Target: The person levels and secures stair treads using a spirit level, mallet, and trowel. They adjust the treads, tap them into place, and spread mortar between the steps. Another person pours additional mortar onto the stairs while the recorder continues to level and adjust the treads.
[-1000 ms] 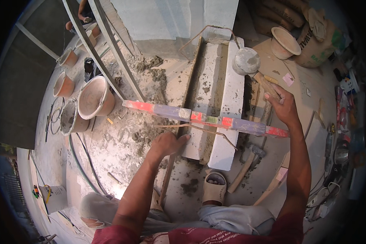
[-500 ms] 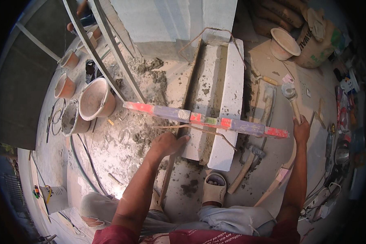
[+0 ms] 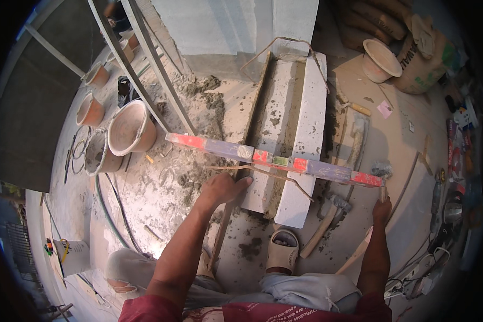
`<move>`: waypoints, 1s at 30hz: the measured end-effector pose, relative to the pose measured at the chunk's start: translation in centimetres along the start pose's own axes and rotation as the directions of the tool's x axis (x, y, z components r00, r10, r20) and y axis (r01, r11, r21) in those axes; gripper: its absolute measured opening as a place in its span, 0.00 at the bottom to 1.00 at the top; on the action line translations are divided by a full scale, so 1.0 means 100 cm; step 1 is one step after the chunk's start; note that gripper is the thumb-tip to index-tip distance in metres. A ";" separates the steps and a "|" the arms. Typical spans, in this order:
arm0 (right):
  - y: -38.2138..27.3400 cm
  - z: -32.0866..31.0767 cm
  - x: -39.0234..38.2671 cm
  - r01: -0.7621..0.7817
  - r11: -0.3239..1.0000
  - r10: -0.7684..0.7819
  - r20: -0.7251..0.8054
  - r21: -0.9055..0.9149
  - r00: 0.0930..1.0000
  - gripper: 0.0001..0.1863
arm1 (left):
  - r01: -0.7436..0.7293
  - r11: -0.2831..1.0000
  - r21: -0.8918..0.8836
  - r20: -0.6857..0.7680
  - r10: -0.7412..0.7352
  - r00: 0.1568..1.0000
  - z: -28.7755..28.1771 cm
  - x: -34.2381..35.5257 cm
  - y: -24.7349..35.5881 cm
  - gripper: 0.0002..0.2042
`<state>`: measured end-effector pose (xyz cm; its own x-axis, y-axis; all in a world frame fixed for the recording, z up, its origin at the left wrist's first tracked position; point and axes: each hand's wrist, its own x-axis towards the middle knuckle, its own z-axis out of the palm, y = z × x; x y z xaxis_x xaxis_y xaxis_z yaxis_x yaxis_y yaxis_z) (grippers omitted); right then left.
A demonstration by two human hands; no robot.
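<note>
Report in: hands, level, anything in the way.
Left hand at board; right hand gripping mallet. Level spans white blocks. Bent rod crosses them beside it.

Left hand with thumb outstretched

Red-and-purple banded spirit level

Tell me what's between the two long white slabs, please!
A mortar-like grey-brown strip runs between the left slab and the right slab, with the spirit level crossing over it, in the head view.
</note>
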<state>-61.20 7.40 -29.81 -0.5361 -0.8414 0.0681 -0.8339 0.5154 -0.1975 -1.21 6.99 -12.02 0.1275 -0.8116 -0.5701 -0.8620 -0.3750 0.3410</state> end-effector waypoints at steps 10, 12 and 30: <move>-0.177 -0.162 0.042 0.518 0.684 -0.421 -0.301 0.513 0.855 0.20 | -0.011 1.000 0.021 -0.002 0.011 1.000 -0.001 -0.002 0.004 0.43; -0.258 -0.214 -0.011 0.668 0.532 -0.712 -0.152 0.521 0.685 0.23 | 0.022 1.000 0.015 0.011 -0.022 1.000 0.000 -0.001 -0.001 0.43; -0.362 -0.143 0.078 0.816 0.523 -0.818 -0.124 0.247 0.561 0.22 | 0.058 0.998 0.032 0.117 -0.062 0.991 -0.013 -0.008 0.021 0.38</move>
<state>-37.05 -15.56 -8.16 0.3652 -0.8739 0.3209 -0.8410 -0.4575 -0.2887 -2.50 6.30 -9.90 0.1219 -0.7288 -0.6738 -0.8683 -0.4071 0.2832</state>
